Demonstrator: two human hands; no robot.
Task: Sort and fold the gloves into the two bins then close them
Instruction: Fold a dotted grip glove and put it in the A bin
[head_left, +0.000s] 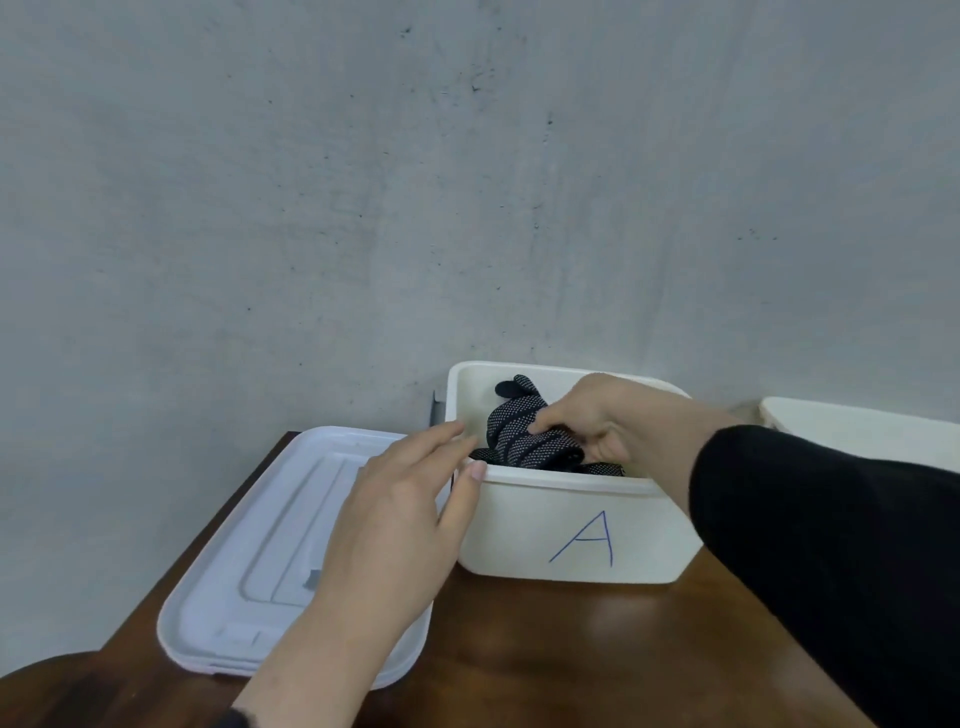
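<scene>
Right hand's grip (587, 421) is narrow in the head view, thumb and curled fingers pinching a dark dotted glove (524, 431) down inside the white bin marked "A" (576, 530). That glove lies on top of other dark gloves, which fill the bin close to its front rim; a couple of fingertips of the fabric stick up toward the back wall. A black sleeve (831, 545) covers the right forearm, which crosses over the bin's right corner. Left hand (405, 509) has a wide grip: its fingers are straight and relaxed, the fingertips reaching the bin's left rim and the thumb touching the near left corner, holding nothing. Under that hand, just beside the bin on its left, a white lid (249, 545) lies flat on the dark wooden tabletop (571, 649). A second white bin (857, 431) shows partly at the right edge, behind the sleeve. Behind everything stands a grey wall (363, 182).
</scene>
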